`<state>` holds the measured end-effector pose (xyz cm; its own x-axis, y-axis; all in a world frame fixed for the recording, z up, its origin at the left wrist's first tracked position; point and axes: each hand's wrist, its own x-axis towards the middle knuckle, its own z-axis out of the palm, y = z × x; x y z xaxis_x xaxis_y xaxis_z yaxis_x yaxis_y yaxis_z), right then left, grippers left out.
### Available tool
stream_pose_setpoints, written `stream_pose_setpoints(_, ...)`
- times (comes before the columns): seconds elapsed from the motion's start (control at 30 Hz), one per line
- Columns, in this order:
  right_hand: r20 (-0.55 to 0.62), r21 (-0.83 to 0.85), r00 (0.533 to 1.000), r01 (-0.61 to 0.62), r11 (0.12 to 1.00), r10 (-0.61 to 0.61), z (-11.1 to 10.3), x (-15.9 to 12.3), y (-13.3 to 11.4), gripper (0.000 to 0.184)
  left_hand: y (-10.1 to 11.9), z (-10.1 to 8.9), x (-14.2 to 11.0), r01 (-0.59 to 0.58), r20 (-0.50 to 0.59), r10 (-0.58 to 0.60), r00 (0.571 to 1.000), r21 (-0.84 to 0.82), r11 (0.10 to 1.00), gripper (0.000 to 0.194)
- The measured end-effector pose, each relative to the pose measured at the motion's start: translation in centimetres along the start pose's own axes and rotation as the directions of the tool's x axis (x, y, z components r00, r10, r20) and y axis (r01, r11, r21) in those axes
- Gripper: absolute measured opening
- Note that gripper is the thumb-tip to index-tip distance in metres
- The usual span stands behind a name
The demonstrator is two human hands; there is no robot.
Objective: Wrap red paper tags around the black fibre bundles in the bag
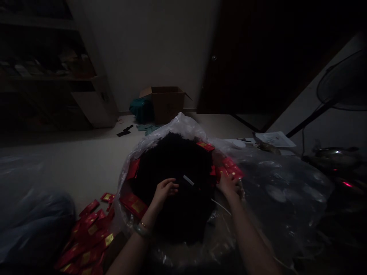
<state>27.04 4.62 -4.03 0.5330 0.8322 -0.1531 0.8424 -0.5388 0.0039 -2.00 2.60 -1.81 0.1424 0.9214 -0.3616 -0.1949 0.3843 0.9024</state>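
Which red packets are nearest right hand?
The bunch right of the dark heap, by the right hand; others lie at the heap's left and far edges or on the floor.

Right fingers (237, 183) blurred by red packets (233, 166); fan (345, 82) cut off rightward.

Red packets (136, 205) with gold patches; black heap (174, 164).

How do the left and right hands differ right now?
The left hand is over the black heap with nothing visible in its fingers; the right hand is at red packets along the side of the plastic bag, its grip unclear. The left hand has a bangle near its wrist, while the right hand shows none. Both are bare and reach in from the near side.
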Motion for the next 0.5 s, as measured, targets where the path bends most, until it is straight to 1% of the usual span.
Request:
stream_pose_setpoints(0.07,-0.059,-0.002,0.997,-0.057,0.998,0.057,-0.3,0.5,0.4,0.07,0.0,0.0,0.0,-0.001,-0.004,0.001,1.0,0.016,1.0,0.027)
stream_pose_setpoints(0.1,-0.077,-0.002,0.995,-0.062,0.998,0.061,-0.6,0.8,0.6,0.077,0.0,0.0,0.0,-0.003,-0.005,0.003,1.0,0.022,1.0,0.026)
stream_pose_setpoints(0.17,-0.07,0.014,0.995,-0.075,0.997,0.076,-1.2,1.6,1.0,0.091,0.0,-0.1,0.0,-0.004,-0.007,0.004,1.0,0.029,1.0,0.026)
stream_pose_setpoints(0.2,-0.057,0.028,0.995,-0.075,0.997,0.077,-1.4,1.9,1.1,0.094,0.0,-0.1,0.1,-0.002,-0.008,0.003,1.0,0.031,1.0,0.026)
stream_pose_setpoints(0.27,-0.034,0.053,0.998,-0.048,0.997,0.05,-1.5,2.3,1.1,0.092,-0.1,-0.1,0.2,0.003,-0.007,-0.002,1.0,0.028,1.0,0.027)
stream_pose_setpoints(0.33,0.007,0.068,1.0,-0.025,0.997,0.024,-1.2,2.2,0.8,0.079,-0.2,-0.2,0.3,-0.004,-0.007,0.004,1.0,0.02,1.0,0.027)
stream_pose_setpoints(0.4,0.06,0.092,0.997,-0.05,0.994,0.044,-0.5,2.0,0.6,0.068,-0.3,-0.2,0.4,-0.024,-0.008,0.024,1.0,0.016,1.0,0.027)
stream_pose_setpoints(0.43,0.081,0.113,0.994,-0.081,0.99,0.072,-0.1,2.0,0.7,0.068,-0.4,-0.2,0.4,-0.033,-0.008,0.033,0.999,0.02,0.999,0.027)
stream_pose_setpoints(0.5,0.112,0.158,0.988,-0.125,0.979,0.108,0.3,2.1,1.0,0.078,-0.5,-0.2,0.3,-0.035,-0.013,0.036,0.999,0.04,0.999,0.025)
